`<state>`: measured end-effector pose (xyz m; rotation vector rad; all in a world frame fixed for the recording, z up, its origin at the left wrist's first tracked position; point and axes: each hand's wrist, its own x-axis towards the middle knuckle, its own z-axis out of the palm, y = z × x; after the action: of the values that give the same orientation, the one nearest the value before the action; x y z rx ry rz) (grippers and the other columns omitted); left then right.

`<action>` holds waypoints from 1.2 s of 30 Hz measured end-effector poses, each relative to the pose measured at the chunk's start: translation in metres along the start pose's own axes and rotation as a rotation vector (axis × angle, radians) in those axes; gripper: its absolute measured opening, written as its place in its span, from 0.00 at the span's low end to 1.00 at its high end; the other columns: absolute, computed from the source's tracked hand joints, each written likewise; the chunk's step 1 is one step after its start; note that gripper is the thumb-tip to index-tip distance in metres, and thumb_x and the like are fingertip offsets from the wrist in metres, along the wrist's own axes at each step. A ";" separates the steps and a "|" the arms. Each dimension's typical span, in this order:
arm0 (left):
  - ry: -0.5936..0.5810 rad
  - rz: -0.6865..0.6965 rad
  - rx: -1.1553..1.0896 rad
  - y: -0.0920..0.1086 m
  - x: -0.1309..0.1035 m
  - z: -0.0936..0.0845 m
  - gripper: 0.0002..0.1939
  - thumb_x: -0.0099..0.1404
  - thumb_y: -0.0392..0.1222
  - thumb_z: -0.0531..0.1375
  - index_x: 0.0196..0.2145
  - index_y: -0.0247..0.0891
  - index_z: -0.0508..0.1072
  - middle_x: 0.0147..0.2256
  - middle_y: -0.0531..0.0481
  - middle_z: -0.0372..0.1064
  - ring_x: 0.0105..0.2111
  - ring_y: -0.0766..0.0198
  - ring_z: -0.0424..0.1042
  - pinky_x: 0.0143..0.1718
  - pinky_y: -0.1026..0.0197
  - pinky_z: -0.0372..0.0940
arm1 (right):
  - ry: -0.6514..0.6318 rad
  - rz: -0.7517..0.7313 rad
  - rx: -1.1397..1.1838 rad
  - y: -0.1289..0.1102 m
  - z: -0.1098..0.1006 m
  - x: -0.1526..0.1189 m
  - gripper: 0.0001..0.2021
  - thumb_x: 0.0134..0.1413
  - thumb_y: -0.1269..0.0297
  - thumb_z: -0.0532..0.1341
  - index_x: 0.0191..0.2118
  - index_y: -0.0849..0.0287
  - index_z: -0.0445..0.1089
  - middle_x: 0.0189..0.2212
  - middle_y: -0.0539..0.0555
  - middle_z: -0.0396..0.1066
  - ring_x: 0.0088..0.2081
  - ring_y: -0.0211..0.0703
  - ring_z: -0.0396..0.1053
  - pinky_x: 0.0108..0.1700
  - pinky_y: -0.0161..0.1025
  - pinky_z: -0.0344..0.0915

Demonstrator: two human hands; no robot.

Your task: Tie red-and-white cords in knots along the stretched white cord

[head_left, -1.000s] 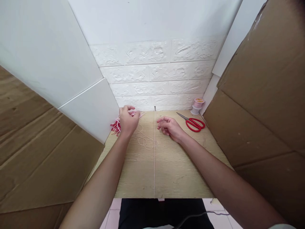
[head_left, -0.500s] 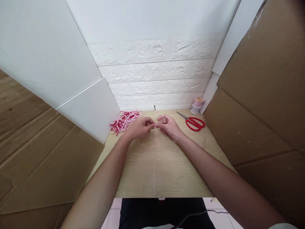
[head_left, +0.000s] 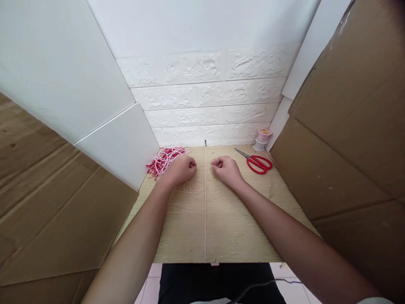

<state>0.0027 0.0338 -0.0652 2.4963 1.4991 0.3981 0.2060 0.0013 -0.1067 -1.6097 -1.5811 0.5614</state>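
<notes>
A pale pink cord runs straight down the middle of the board from a dark nail at the back to the front edge. Left of the cord, my left hand is closed, its fingertips pinched together near the cord's upper part. My right hand is closed too, on the cord's other side. Whatever thin thread either hand pinches is too fine to make out. Loops of thin pink thread lie just below my left hand and reach the cord.
Beside my left hand lies a tangled pile of red and pink braided cords. Red-handled scissors rest at the right, with stacked thread spools behind them. Cardboard panels stand along both sides.
My hands have moved apart, the left one leftward and the right one slightly rightward, away from the cord. The fingers of my right hand have curled in.
</notes>
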 end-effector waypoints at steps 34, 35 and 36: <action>0.057 0.041 -0.002 0.000 0.003 0.004 0.13 0.66 0.45 0.58 0.40 0.43 0.82 0.39 0.48 0.77 0.37 0.59 0.72 0.38 0.59 0.62 | -0.074 0.052 -0.084 -0.006 -0.005 -0.003 0.07 0.59 0.66 0.55 0.30 0.59 0.65 0.32 0.56 0.72 0.33 0.43 0.64 0.35 0.38 0.53; 0.063 0.026 -0.002 0.000 0.003 0.003 0.13 0.66 0.46 0.58 0.40 0.43 0.81 0.39 0.48 0.77 0.37 0.59 0.72 0.37 0.60 0.62 | -0.075 0.074 -0.047 -0.006 -0.005 -0.001 0.07 0.58 0.66 0.56 0.29 0.59 0.64 0.31 0.55 0.71 0.33 0.43 0.64 0.35 0.37 0.53; 0.066 0.014 -0.002 -0.001 0.003 0.002 0.12 0.66 0.47 0.58 0.39 0.43 0.81 0.38 0.48 0.77 0.37 0.59 0.72 0.36 0.60 0.61 | -0.076 0.095 0.003 -0.006 -0.005 0.000 0.07 0.57 0.66 0.56 0.28 0.59 0.64 0.30 0.54 0.71 0.32 0.42 0.64 0.34 0.37 0.53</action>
<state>0.0040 0.0366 -0.0670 2.5169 1.5046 0.4882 0.2062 -0.0005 -0.0989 -1.6857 -1.5635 0.6825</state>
